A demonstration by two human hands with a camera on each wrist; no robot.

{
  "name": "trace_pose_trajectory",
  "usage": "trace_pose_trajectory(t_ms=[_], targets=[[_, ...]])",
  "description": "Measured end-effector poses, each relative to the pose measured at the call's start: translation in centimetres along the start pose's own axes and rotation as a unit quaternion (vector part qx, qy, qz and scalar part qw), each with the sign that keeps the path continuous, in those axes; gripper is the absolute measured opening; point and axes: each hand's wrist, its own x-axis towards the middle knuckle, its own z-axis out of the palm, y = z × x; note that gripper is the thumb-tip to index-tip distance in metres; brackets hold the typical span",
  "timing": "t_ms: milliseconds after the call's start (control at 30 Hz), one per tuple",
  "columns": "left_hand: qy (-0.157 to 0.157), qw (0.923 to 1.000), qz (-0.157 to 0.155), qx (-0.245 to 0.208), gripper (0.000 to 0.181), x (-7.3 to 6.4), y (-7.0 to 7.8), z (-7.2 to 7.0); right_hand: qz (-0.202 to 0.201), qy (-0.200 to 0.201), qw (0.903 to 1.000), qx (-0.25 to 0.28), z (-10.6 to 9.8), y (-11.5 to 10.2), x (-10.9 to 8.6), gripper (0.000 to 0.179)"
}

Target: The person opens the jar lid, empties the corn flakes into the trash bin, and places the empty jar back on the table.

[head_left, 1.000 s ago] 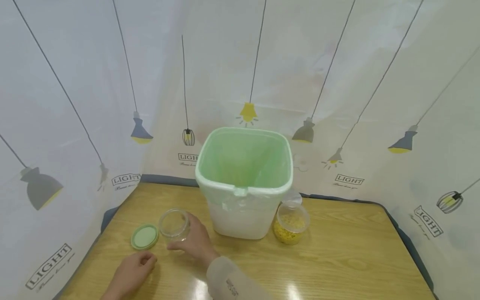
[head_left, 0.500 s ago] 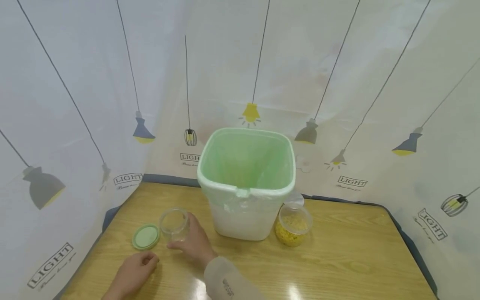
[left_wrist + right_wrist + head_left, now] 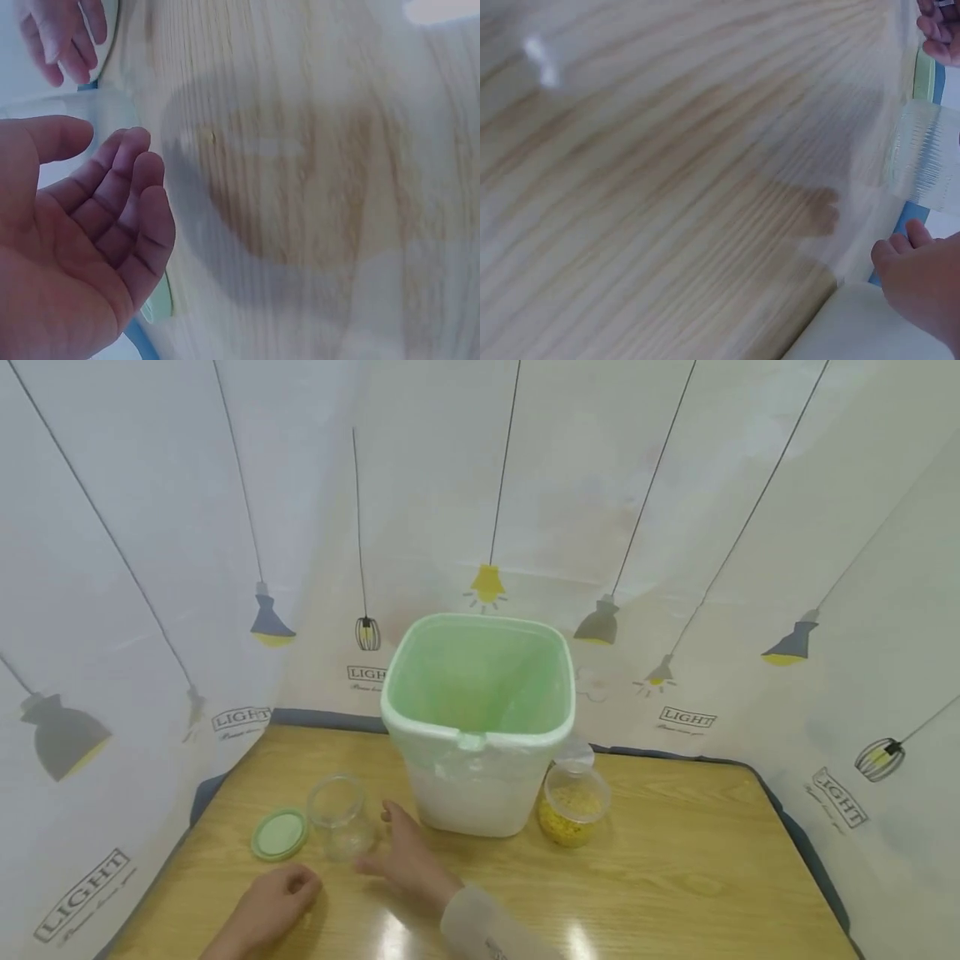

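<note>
While the clear jar (image 3: 347,837) stands upright on the left of the desk (image 3: 697,860), the right hand (image 3: 411,858) is just right of it, fingers parted, empty. The left hand (image 3: 272,900), loosely curled and empty, is nearer, beside a green lid (image 3: 280,834). Farther right stand a green-rimmed bin (image 3: 474,793) and a tub (image 3: 572,825) of yellow pieces.
</note>
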Motion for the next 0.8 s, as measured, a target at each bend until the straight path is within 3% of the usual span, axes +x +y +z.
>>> trace_pose_trajectory(t_ms=[200, 500, 600, 800], targets=[[-0.038, 0.9985, 0.039, -0.013, 0.019, 0.0, 1.0, 0.6, -0.031, -0.020, 0.9990, -0.025, -2.0, 1.1, -2.6, 0.083], [-0.050, 0.9895, 0.136, -0.001, 0.023, 0.3, 3.3, 2.3, -0.094, -0.034, 0.9943, -0.039, -6.5, 2.8, -6.1, 0.068], [-0.062, 0.9864, 0.152, -0.004, 0.026, 0.6, 4.5, 2.8, -0.108, -0.034, 0.9919, -0.059, -8.1, 3.8, -7.1, 0.064], [-0.084, 0.9824, 0.166, 0.004, 0.028, 1.4, 7.5, 4.1, -0.092, -0.034, 0.9881, -0.118, -11.2, 5.4, -9.2, 0.054]])
